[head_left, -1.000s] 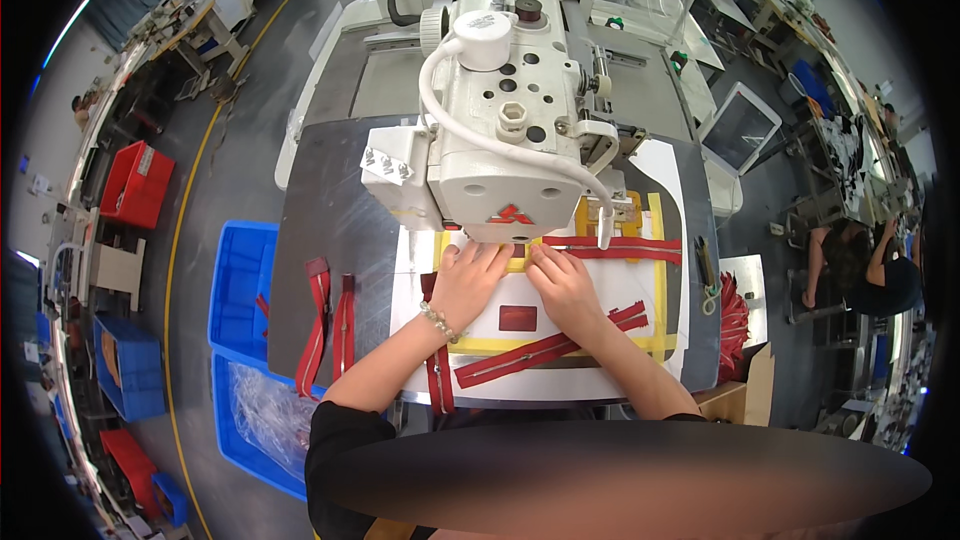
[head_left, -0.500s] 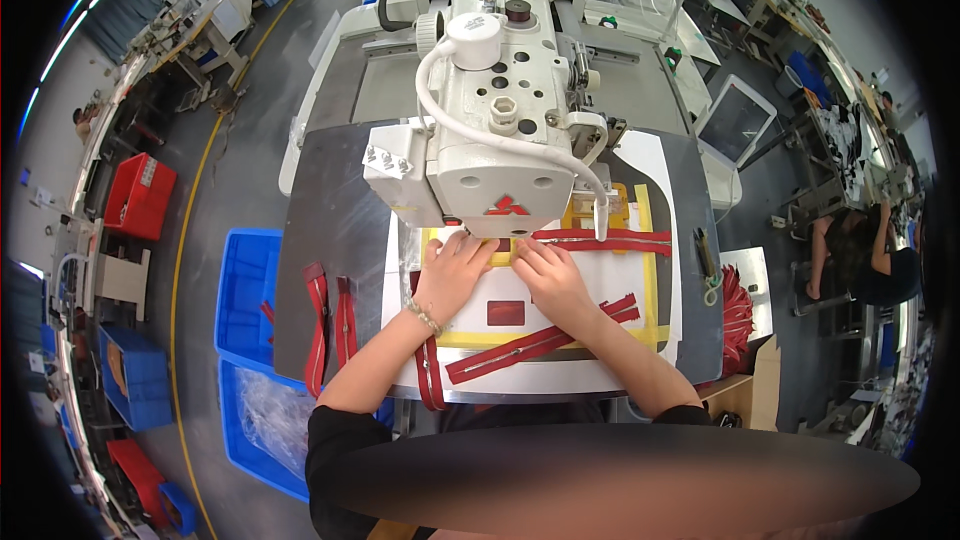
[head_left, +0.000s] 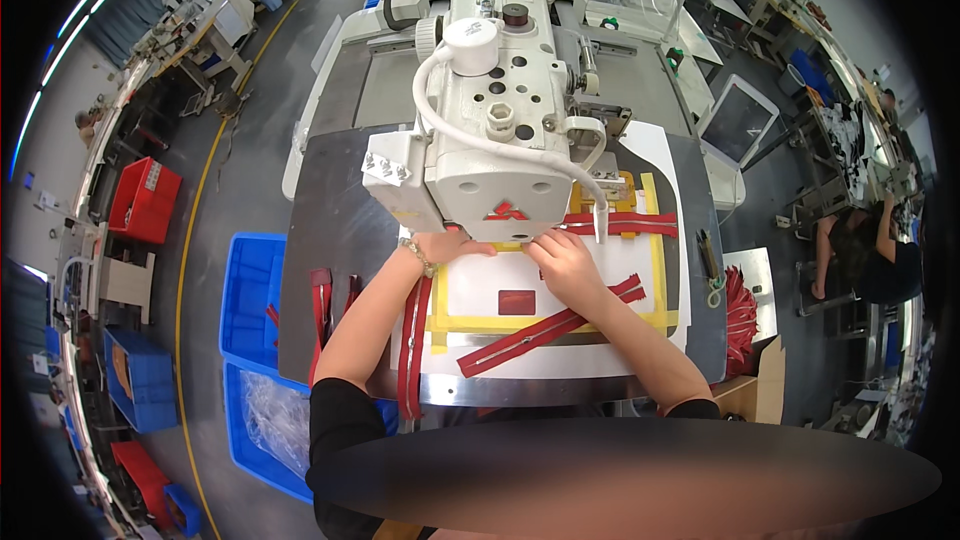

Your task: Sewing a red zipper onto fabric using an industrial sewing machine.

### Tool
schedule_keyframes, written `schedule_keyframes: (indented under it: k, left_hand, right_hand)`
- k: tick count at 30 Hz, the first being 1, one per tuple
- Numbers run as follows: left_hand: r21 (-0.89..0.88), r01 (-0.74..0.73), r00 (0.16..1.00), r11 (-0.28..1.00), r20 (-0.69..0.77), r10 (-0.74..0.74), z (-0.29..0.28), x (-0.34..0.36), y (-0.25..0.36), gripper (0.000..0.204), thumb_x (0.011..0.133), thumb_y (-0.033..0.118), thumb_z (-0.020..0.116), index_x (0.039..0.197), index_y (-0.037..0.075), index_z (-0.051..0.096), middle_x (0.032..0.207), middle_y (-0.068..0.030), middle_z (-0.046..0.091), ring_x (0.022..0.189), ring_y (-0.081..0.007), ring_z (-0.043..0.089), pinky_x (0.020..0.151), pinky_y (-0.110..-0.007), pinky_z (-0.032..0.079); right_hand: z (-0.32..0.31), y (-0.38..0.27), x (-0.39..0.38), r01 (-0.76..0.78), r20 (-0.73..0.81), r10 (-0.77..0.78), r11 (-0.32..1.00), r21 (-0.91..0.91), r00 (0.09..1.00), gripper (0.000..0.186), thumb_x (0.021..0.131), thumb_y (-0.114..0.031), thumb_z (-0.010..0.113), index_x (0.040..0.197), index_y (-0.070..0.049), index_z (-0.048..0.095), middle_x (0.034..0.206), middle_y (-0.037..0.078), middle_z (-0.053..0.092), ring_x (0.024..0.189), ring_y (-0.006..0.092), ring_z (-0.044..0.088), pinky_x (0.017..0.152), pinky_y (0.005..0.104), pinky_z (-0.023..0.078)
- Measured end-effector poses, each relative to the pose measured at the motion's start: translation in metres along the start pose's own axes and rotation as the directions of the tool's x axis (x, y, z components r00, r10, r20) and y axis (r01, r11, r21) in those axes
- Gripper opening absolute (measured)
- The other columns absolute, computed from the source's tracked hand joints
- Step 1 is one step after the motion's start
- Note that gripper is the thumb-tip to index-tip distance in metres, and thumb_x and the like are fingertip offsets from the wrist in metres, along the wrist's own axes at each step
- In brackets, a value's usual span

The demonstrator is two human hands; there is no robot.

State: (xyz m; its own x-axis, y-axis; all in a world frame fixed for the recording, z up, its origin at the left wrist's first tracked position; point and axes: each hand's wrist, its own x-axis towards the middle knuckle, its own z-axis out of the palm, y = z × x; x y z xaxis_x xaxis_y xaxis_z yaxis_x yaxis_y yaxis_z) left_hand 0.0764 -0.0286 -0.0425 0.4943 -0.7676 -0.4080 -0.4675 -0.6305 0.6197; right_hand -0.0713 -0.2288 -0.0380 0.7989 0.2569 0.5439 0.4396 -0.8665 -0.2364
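Observation:
My left hand (head_left: pixel 450 247) reaches under the white sewing machine head (head_left: pixel 495 190), thumb along a yellow-edged template (head_left: pixel 470 290) on white board; its other fingers are mostly hidden. My right hand (head_left: pixel 560 265) has curled fingers at the template's top edge, beside a red zipper (head_left: pixel 625 225); what they grip is hidden. A second zipper (head_left: pixel 520 345) lies diagonally below that hand, and another (head_left: pixel 410 360) runs down under my left wrist. A small red rectangle (head_left: pixel 517 302) shows mid-template.
More zippers (head_left: pixel 321 300) lie left on the metal table (head_left: pixel 305 210). Blue bins (head_left: pixel 250 290) stand left of it. A red zipper bundle (head_left: pixel 740 320), cardboard box (head_left: pixel 760 385), scissors (head_left: pixel 708 270) and screen (head_left: pixel 737 128) are at right. Another person (head_left: pixel 880 270) works at far right.
My left hand has slid left and deeper under the machine head, its fingers now largely out of sight. My right hand has shifted slightly right. The upper red zipper sits a little higher in view.

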Motion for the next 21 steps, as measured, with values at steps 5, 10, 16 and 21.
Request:
schedule_keyframes:
  k: [5, 10, 16, 21]
  left_hand:
    - [0.135, -0.211, 0.936, 0.968, -0.257, 0.24, 0.011, 0.008, -0.004, 0.057, 0.076, 0.053, 0.07, 0.114, 0.011, 0.063, 0.114, -0.0085, 0.062, 0.111, -0.0205, 0.053, 0.099, -0.035, 0.038]
    - [0.108, -0.247, 0.925, 0.963, -0.27, 0.267, 0.007, 0.006, 0.003, 0.053, 0.073, 0.046, 0.076, 0.107, 0.007, 0.065, 0.11, -0.0072, 0.063, 0.107, -0.0209, 0.054, 0.097, -0.036, 0.039]
    - [-0.209, -0.215, 0.97, 0.954, -0.16, 0.183, 0.015, 0.013, -0.007, 0.052, 0.075, 0.046, 0.074, 0.105, 0.006, 0.065, 0.104, -0.0079, 0.065, 0.096, -0.022, 0.06, 0.085, -0.032, 0.046]
    - [-0.172, -0.085, 0.988, 0.981, -0.141, 0.061, 0.018, 0.009, -0.011, 0.054, 0.076, 0.048, 0.071, 0.107, 0.005, 0.065, 0.106, -0.0115, 0.065, 0.097, -0.0234, 0.06, 0.086, -0.033, 0.046]
  right_hand:
    - [-0.001, 0.006, -0.006, -0.008, -0.029, 0.007, 1.0, -0.012, 1.0, 0.02, 0.072, 0.0, 0.058, 0.092, -0.003, 0.061, 0.096, 0.008, 0.062, 0.098, 0.025, 0.06, 0.085, 0.0366, 0.046]
    - [0.001, 0.007, -0.012, -0.034, 0.045, 0.034, 0.999, -0.014, 0.998, 0.018, 0.076, -0.003, 0.055, 0.093, -0.004, 0.057, 0.114, 0.01, 0.062, 0.11, 0.0263, 0.058, 0.09, 0.0385, 0.045]
    - [-0.001, 0.007, -0.009, -0.015, 0.04, 0.016, 1.0, -0.009, 0.999, 0.018, 0.076, -0.002, 0.055, 0.093, -0.004, 0.057, 0.113, 0.01, 0.062, 0.11, 0.0263, 0.058, 0.088, 0.0379, 0.045]
    - [-0.001, 0.004, -0.006, 0.014, -0.013, -0.015, 0.999, -0.039, 1.0, 0.019, 0.075, -0.002, 0.055, 0.094, -0.003, 0.061, 0.104, 0.009, 0.063, 0.102, 0.0259, 0.06, 0.084, 0.0357, 0.047]
